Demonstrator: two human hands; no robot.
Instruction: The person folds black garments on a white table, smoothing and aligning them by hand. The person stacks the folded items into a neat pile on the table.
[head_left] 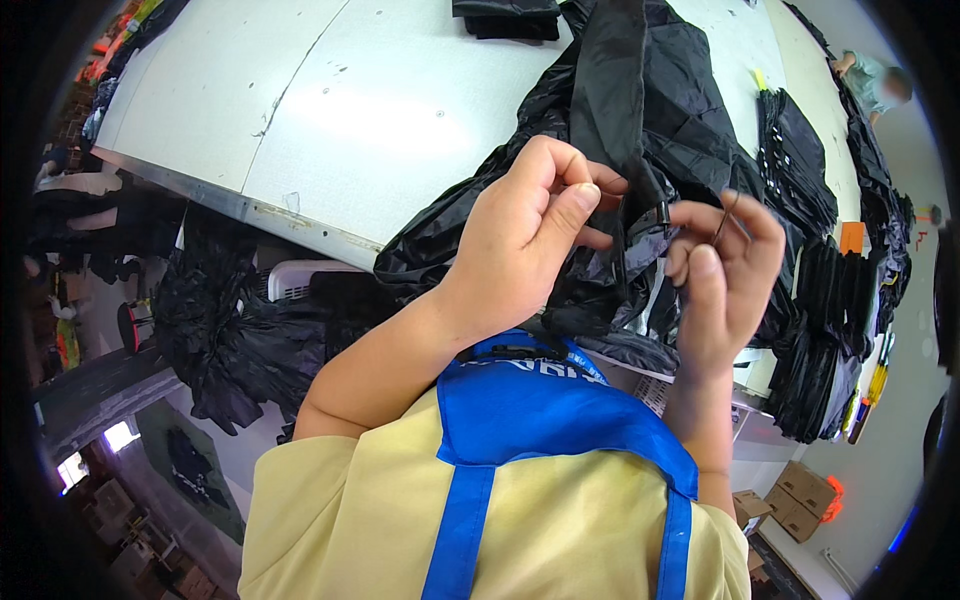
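Observation:
Over the table's near edge, my left hand (525,230) is closed, its thumb against the bent index finger. Whatever lies in that pinch is too small or hidden to make out. To its right, my right hand (735,270) has curled fingers and the thumb up, with a thin dark wire-like piece (727,218) between them. A narrow black tube or cord end (661,212) shows between the hands, by the right fingertips. Shiny black fabric (690,90) lies bunched behind and under both hands, spilling over the edge toward my blue apron (550,410).
A white table (350,110) stretches ahead and left, with folded black fabric (507,18) at its far side. Stacked black pieces (795,150) lie at right. Black fabric (220,330) hangs at left beside a white plastic basket (300,278). Another person (870,85) is at far right.

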